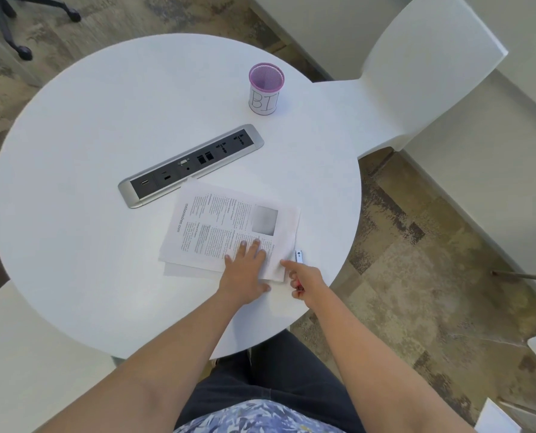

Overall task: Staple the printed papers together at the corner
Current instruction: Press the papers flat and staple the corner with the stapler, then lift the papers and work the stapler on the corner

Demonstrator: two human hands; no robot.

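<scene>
A small stack of printed papers (220, 226) lies on the round white table (88, 182), just in front of the power strip. My left hand (245, 270) rests flat on the near right part of the stack, fingers spread. My right hand (304, 281) is closed around a stapler (298, 256) at the stack's near right corner; its metal tip sticks out past my index finger, and a bit of red shows under my palm. The index finger touches the paper's edge. Most of the stapler is hidden by the hand.
A built-in silver power strip (191, 164) with sockets crosses the table's middle. A purple mesh cup (265, 89) with a white label stands at the far right. White chairs (416, 73) stand around the table, and an office chair base (26, 26) is at the far left.
</scene>
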